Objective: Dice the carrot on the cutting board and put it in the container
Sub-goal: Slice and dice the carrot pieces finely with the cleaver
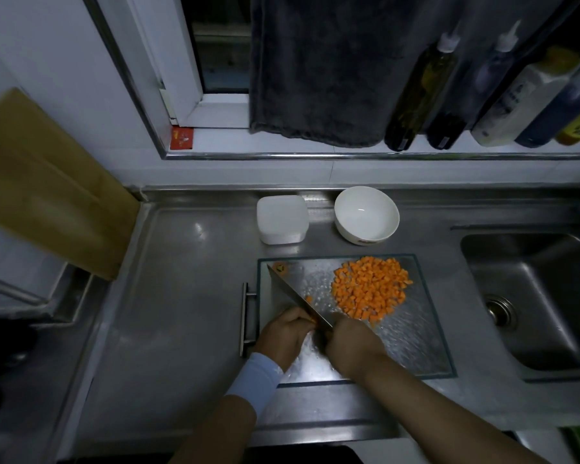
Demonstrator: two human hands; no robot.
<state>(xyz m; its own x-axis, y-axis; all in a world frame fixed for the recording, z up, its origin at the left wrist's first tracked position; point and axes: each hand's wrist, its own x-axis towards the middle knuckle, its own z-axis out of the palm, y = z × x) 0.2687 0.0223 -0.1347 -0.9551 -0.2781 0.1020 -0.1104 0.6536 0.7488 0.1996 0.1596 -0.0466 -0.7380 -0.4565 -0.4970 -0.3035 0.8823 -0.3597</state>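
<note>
A glass cutting board lies on the steel counter, with a heap of diced carrot at its far right. My right hand grips the handle of a broad knife, whose blade runs up and left across the board. My left hand curls its fingers round a small carrot piece right at the blade. One loose dice lies beside the blade. A carrot end sits at the board's far left corner. Behind the board stand a white square container and a white bowl.
A sink opens to the right of the board. Several bottles and a dark towel stand along the window ledge behind. A wooden board leans at the left. A metal handle borders the cutting board's left side.
</note>
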